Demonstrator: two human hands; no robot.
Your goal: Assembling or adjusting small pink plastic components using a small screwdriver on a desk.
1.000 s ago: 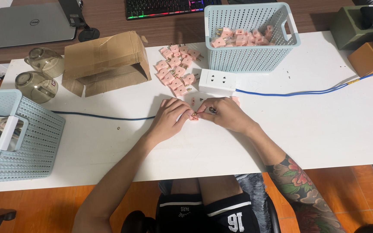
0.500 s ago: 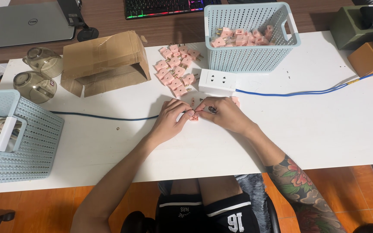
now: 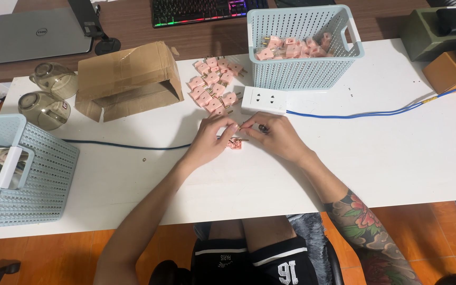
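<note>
We take the white rectangular power strip [image 3: 263,100] on the white tabletop [image 3: 386,158] as our landmark. Just in front of it, toward the person, we see the left hand [image 3: 212,140] and the right hand [image 3: 275,137] drawn close together around a small pink plastic plug with brass pins [image 3: 234,143], which lies on the tabletop between them. The left fingers curl at the plug's left side, touching it; the right fingertips pinch a thin dark tool [image 3: 254,127], though we cannot tell what kind. Just left of and behind the strip lies a loose heap of matching pink plugs [image 3: 215,87]. Directly behind the strip stands a pale blue perforated plastic basket [image 3: 302,74] holding more of them. Farther left sits an open brown cardboard box [image 3: 127,79].
</note>
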